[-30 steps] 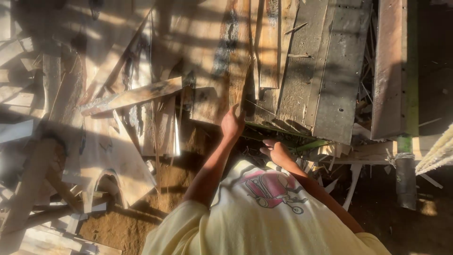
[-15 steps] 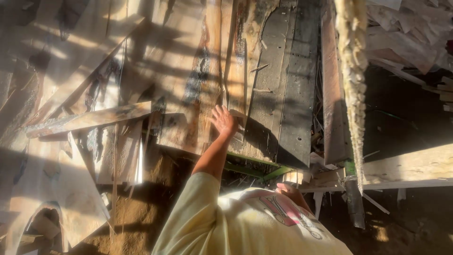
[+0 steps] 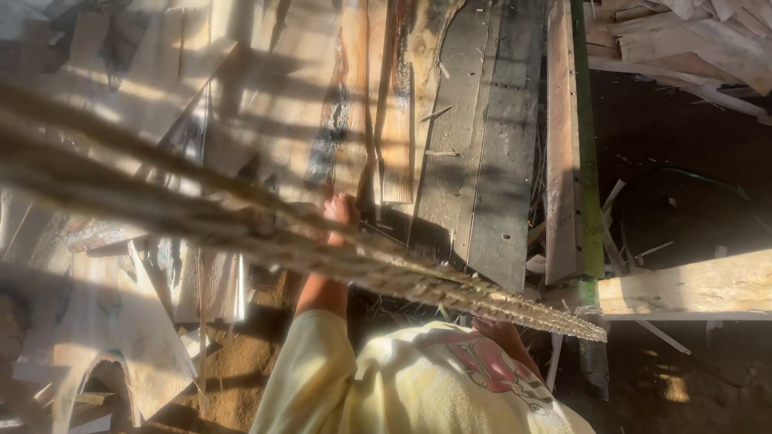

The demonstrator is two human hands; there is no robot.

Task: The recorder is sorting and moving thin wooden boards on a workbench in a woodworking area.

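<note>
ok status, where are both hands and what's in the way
Left hand up on the plank stack, grip unclear. Right hand low, mostly hidden by the rope. That rope crosses the view in front.

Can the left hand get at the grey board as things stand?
Probably yes. The left hand is already up on the plank stack, and the grey board lies just beside it with its face bare. Only the rope crosses the view, nearer the camera.
</note>
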